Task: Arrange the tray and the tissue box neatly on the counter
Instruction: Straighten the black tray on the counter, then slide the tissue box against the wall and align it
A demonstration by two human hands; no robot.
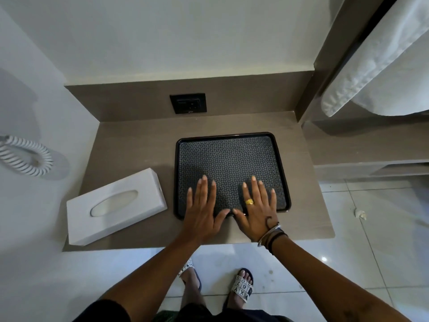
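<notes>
A black rectangular tray (229, 156) with a patterned mat inside lies flat on the brown counter (130, 147), right of centre. My left hand (202, 210) and my right hand (257, 210) rest palm-down, fingers spread, on the tray's near part, thumbs almost touching over its front rim. Neither hand holds anything. A white tissue box (116, 208) with an oval opening on top lies on the counter to the left of the tray, turned at an angle, its near corner close to the counter's front edge. A gap separates the box from the tray.
A black wall socket (188, 103) sits in the counter's back panel. A white coiled cord (25, 156) hangs on the left wall. White cloth (376, 66) hangs at the upper right. Below the counter is tiled floor with my sandalled feet (241, 287) and a paper scrap (360, 214).
</notes>
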